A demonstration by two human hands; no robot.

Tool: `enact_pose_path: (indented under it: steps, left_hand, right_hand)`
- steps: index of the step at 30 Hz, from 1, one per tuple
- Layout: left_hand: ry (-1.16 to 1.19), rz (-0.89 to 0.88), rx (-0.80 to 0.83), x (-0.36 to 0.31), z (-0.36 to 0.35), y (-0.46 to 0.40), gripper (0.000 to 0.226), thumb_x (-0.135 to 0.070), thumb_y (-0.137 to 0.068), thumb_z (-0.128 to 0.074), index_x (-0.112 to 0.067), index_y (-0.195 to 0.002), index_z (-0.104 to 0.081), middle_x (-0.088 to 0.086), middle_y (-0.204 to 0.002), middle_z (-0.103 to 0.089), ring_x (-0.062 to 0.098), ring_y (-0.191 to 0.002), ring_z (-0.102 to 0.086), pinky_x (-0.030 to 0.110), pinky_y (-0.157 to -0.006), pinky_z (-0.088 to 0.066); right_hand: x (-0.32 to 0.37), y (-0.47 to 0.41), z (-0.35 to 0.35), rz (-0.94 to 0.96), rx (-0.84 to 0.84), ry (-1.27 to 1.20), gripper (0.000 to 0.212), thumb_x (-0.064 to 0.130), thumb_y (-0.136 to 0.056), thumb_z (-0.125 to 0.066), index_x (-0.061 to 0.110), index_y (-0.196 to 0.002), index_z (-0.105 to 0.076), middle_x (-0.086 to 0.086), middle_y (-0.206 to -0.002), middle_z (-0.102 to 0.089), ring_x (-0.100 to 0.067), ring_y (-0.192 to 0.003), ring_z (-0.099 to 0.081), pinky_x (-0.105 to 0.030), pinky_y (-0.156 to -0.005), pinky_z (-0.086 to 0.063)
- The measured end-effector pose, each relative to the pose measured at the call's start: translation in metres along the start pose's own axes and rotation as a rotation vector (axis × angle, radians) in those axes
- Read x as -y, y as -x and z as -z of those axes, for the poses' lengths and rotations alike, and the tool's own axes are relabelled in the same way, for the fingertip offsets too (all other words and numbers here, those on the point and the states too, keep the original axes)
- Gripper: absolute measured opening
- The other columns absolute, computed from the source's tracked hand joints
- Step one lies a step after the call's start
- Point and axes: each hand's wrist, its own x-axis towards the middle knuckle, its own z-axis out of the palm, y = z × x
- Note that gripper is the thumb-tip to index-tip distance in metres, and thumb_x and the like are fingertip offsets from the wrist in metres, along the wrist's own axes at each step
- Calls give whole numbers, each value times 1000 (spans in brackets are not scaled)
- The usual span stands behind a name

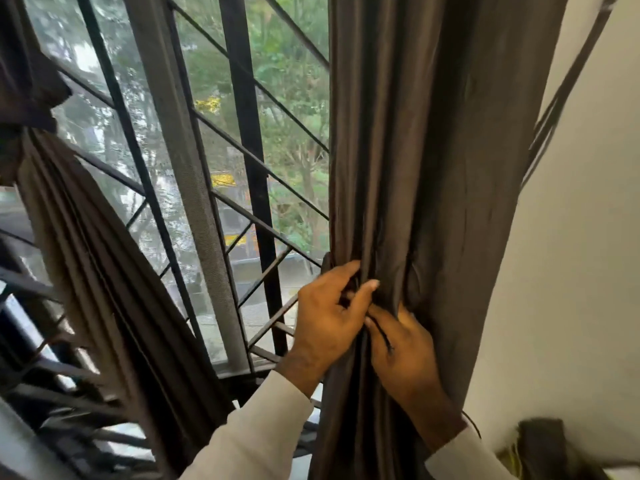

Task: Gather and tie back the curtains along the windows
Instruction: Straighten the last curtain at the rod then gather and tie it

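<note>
Head view shows us no readable writing; the yellow patches outside the window grille [242, 140] are too blurred to make out. Our right-hand curtain [433, 150] is dark brown with a slight sheen, hanging in long vertical folds between the window and the pale wall [571, 271]. Our left hand [325, 317] curls round its gathered folds, thumb pressing in. Our right hand [405, 351] touches it just below, fingers curled into the cloth with a thin dark cord [382, 332] lying across them. A second curtain [90, 254] hangs bunched at the left.
</note>
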Motion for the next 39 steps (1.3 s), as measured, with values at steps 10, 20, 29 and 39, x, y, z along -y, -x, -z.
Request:
enact_pose_path:
  steps: [10,20,29,39]
  left_hand:
    - [-14,-130,-15,-6,21,27,19,-4,-92,-83,-19,-99,-72,-4,-84,-72,4,-74,-65,16,-75,-52]
    - [-74,-41,32,-23,8,24,24,-27,-90,-88,-17,-108,-76,-8,-96,-73,4,-77,-67,19,-75,-57]
    - [-202,-20,-20,-40,-16,31,24,-1,-95,-76,-22,-103,-66,-11,-86,-64,-7,-75,-57,13,-74,-47]
    - [-223,-12,16,-33,-7,30,16,-5,-99,-73,-9,-114,-77,-3,-107,-75,6,-97,-71,30,-89,-61]
  right_hand:
    - [27,53,14,-340,-364,187,23,27,-102,-66,13,-120,-71,-2,-102,-75,-11,-91,-68,-11,-90,-48]
    - [4,36,12,52,117,154,31,15,-98,-56,17,-122,-76,3,-122,-70,-24,-110,-67,-33,-102,-51]
    - [-18,1,86,-233,-394,192,67,23,-96,-74,8,-154,-42,-18,-154,-42,-37,-137,-47,-53,-115,-42]
    - [-51,-12,102,-113,-338,224,15,18,-102,-66,5,-111,-69,-14,-95,-67,-35,-78,-61,-41,-76,-47]
